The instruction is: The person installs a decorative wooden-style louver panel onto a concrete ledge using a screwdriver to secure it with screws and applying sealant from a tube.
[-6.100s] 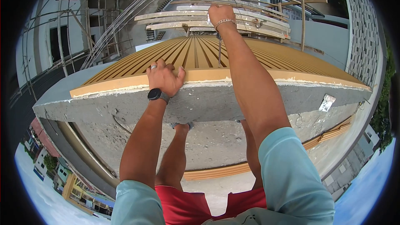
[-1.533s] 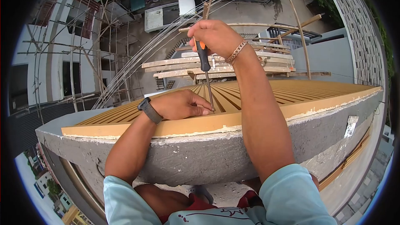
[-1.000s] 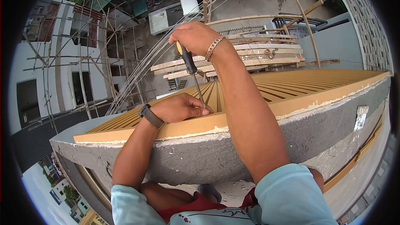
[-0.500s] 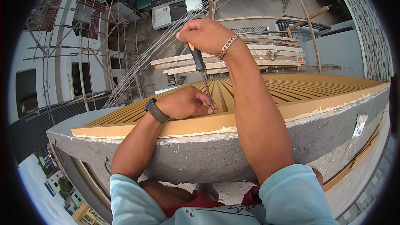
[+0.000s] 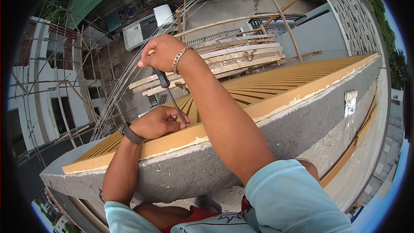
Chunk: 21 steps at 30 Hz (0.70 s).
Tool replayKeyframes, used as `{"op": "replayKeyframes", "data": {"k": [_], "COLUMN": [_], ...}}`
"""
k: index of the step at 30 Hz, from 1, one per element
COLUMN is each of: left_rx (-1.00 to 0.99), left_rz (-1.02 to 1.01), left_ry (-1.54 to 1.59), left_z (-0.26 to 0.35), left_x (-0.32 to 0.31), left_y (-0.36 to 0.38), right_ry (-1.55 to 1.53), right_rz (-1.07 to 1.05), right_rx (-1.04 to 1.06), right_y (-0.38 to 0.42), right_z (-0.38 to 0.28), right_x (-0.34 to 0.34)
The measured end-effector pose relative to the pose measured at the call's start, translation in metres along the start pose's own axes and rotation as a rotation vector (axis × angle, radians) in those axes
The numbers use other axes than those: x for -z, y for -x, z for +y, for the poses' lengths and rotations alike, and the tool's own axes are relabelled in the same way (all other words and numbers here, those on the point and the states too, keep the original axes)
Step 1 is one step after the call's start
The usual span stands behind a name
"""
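Note:
My right hand (image 5: 164,51), with a chain bracelet at the wrist, is closed around the top of a screwdriver (image 5: 162,79) with a black and orange handle. The screwdriver leans, its shaft running down to the inner edge of a tan slatted panel (image 5: 254,89). At the lower end of the shaft, my left hand (image 5: 156,123) pinches with thumb and fingers, resting against the panel's frame. Its wrist wears a dark watch (image 5: 131,134). The screwdriver's tip is hidden by the fingertips, and any screw there cannot be made out.
The panel's frame meets a grey concrete ledge (image 5: 172,177) in front of my body. Beyond and below lie wooden planks (image 5: 241,56), stretched wires (image 5: 125,75), bamboo scaffolding (image 5: 71,88) and a parked white truck (image 5: 140,31). There is a drop past the panel.
The camera view has swung, so hands and panel appear farther left and tilted. My right hand still grips the screwdriver's handle, and my left hand stays at the shaft's lower end.

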State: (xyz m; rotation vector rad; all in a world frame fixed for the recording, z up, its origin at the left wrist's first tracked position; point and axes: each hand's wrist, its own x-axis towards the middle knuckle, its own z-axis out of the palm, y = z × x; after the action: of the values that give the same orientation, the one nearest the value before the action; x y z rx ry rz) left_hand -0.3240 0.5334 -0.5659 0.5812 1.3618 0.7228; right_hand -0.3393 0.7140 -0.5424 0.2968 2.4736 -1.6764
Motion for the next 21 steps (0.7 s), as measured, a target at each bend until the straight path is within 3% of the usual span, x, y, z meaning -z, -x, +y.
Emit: {"op": "replayKeyframes", "data": {"k": [2,6,7,15,21], "left_rx": [-0.034,-0.026,-0.023,-0.06,-0.05], "left_rz": [0.003,0.01,0.005,0.007,0.018], "left_ry": [0.043,0.014,0.03,0.047,0.058], "left_z": [-0.002,-0.003,-0.003,-0.001,-0.001], "left_x": [-0.001,0.0,-0.001,-0.003,-0.004], "left_y": [0.0,0.0,-0.001,-0.001,-0.001], "right_ry": [0.039,-0.17,-0.139,0.035,-0.307], "right_rz": [0.07,0.082,0.039,0.074,0.08], "right_rx": [0.02,0.028,-0.052,-0.057,-0.001], "right_y": [-0.004,-0.017,-0.016,0.0,-0.02], "right_z": [0.008,0.016,0.013,-0.002,0.013], "right_x": [-0.004,-0.016,-0.012,0.001,-0.015]}}
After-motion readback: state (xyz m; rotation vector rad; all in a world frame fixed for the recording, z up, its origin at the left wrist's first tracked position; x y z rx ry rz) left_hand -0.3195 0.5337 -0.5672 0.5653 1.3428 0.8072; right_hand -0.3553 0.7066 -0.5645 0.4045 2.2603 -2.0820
